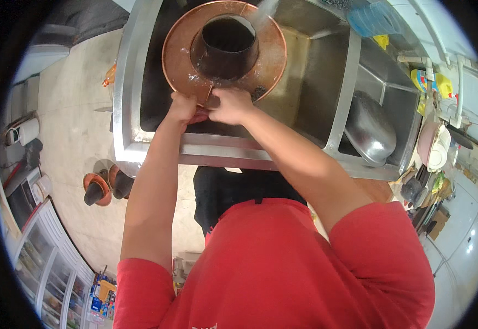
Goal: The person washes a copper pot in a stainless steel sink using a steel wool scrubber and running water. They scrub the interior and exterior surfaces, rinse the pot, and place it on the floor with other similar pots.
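Observation:
A round copper hot pot (177, 53) with a dark, open-topped central chimney (224, 57) is held over the left basin of a steel sink (126, 103). My left hand (183, 107) and my right hand (231, 105) are side by side at its near rim, fingers curled round the edge. A thin upright divider in the copper ring meets the rim between them. Water (267, 11) runs in at the far right side of the ring, and the copper is wet. Dark bits lie in the ring just right of my right hand. The fingers under the rim are partly hidden.
An oval metal basin (371, 127) leans in the right sink compartment, past the steel partition (347, 74). A blue plastic basket (374, 19) and a yellow bottle (443, 84) are at the back right. More copper pots (97, 189) stand on the floor at left.

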Demonstrator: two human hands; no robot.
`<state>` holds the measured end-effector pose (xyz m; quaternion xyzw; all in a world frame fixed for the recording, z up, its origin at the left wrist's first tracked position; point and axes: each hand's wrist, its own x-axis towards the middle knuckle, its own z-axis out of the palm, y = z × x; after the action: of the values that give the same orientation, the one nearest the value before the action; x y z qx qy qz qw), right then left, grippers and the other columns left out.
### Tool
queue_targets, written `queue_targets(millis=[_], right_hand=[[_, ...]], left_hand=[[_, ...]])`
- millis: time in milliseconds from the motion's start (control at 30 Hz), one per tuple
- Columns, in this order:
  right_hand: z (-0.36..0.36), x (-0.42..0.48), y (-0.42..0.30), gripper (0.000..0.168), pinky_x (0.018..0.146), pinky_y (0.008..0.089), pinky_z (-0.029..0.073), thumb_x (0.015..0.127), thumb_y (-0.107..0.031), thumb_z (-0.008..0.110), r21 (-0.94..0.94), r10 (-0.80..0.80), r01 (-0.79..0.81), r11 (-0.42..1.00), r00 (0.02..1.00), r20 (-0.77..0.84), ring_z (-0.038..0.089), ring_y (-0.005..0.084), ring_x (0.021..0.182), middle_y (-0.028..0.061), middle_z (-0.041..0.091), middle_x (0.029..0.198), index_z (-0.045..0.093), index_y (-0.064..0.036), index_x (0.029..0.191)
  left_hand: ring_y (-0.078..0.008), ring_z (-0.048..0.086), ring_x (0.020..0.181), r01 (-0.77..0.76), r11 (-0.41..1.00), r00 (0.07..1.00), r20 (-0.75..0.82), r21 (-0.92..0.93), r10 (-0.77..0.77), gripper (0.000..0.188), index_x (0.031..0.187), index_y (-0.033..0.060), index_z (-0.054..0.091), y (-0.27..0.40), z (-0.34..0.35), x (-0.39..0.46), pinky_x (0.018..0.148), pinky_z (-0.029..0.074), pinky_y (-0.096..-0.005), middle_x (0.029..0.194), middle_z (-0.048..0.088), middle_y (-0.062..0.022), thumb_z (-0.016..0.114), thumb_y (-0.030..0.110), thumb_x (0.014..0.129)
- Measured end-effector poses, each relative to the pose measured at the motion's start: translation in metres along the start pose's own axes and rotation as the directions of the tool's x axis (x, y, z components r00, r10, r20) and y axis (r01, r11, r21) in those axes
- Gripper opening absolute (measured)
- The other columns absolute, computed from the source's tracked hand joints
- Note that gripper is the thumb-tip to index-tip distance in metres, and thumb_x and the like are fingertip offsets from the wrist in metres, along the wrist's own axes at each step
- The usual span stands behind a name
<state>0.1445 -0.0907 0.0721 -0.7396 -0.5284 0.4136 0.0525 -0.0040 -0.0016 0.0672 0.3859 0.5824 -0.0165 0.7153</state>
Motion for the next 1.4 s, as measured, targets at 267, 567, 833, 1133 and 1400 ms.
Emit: queue_targets(millis=[267, 567, 833, 1133, 1400], right_hand=[[0.017, 0.007, 0.013, 0.072, 0.1, 0.0404, 0.05, 0.064, -0.038, 0.072, 0.51, 0.097, -0.033, 0.859, 0.99, -0.099, 0.064, 0.036, 0.118, 0.0242, 0.067, 0.122, 0.065, -0.005, 0.128], [0.023, 0.001, 0.012, 0.067, 0.081, 0.0405, 0.055, 0.069, -0.037, 0.067, 0.73, 0.12, 0.009, 0.684, 0.985, -0.124, 0.071, 0.0312, 0.084, 0.0163, 0.074, 0.097, 0.065, -0.005, 0.128], [-0.002, 0.039, 0.016, 0.076, 0.109, 0.0448, 0.042, 0.088, -0.06, 0.047, 0.011, -0.056, 0.055, 0.998, 0.96, 0.275, 0.054, 0.0347, 0.132, 0.0209, 0.058, 0.14, 0.058, -0.003, 0.137], [-0.101, 0.0, 0.059, 0.084, 0.11, 0.0478, 0.041, 0.094, -0.075, 0.037, -0.476, 0.093, 0.167, 0.864, 0.875, 0.476, 0.052, 0.0308, 0.134, 0.0161, 0.058, 0.142, 0.06, -0.007, 0.137], [-0.152, 0.056, 0.096, 0.056, 0.12, 0.0568, 0.018, 0.1, -0.053, 0.042, -0.857, 0.166, 0.383, 0.344, 0.874, 0.457, 0.048, 0.0316, 0.138, 0.012, 0.059, 0.142, 0.07, -0.011, 0.126]], left_hand=[[-0.0246, 0.072, 0.075, -0.037, 0.999, 0.999, -0.037, 0.001, 0.037, 0.026, 0.114, -0.0042, 0.058, 0.003, 0.006, -0.002, 0.064, 0.063, -0.0384, 0.09, 0.069, -0.0167, 0.048, 0.015, 0.099], [-0.0236, 0.071, 0.07, -0.069, 0.997, 0.997, -0.031, -0.042, 0.067, 0.032, 0.117, -0.0048, 0.054, -0.008, 0.0, 0.008, 0.06, 0.061, -0.0348, 0.091, 0.068, -0.0154, 0.047, 0.022, 0.101], [-0.0376, 0.071, 0.095, -0.139, 0.892, 0.872, -0.373, 0.431, 0.316, 0.04, 0.121, -0.0083, 0.042, -0.015, 0.004, 0.026, 0.08, 0.059, -0.0453, 0.108, 0.065, -0.0308, 0.049, 0.024, 0.098], [-0.0494, 0.064, 0.105, -0.001, 0.572, 0.802, -0.342, 0.82, 0.491, 0.044, 0.116, -0.0039, 0.049, 0.011, -0.031, 0.056, 0.092, 0.051, -0.0548, 0.109, 0.066, -0.0355, 0.04, 0.037, 0.102], [-0.0496, 0.064, 0.105, 0.053, 0.494, 0.82, -0.321, 0.868, 0.474, 0.044, 0.113, -0.0046, 0.049, 0.024, -0.027, 0.057, 0.092, 0.051, -0.0547, 0.108, 0.066, -0.0354, 0.041, 0.038, 0.103]])
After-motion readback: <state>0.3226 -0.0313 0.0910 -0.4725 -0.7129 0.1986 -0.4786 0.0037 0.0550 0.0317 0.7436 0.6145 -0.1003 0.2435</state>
